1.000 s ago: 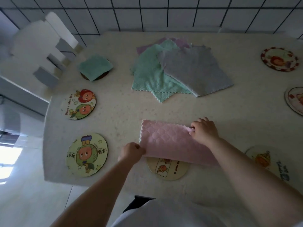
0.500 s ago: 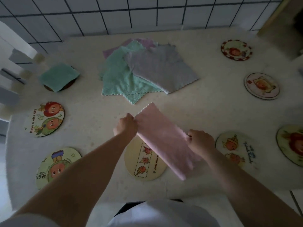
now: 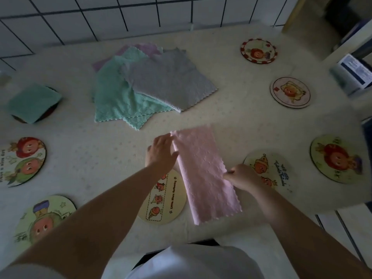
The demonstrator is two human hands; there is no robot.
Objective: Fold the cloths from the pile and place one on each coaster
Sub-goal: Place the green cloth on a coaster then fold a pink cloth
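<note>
The left hand (image 3: 161,153) is flattening open fingers on the half-folded pink quilted cloth (image 3: 203,174) while the right hand (image 3: 242,177) is pinching its edge — swung lengthwise since a second ago, lying beside the round cream coaster (image 3: 171,200) — ready for a second fold.

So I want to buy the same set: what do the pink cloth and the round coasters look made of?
Pink cloth: likely microfibre, a soft matte pile with embossed quilting and a zigzag edge. Coaster beside it: a thin stiff disc with a smooth printed cartoon face, perhaps wood or board; the pictures do not settle which.
</note>
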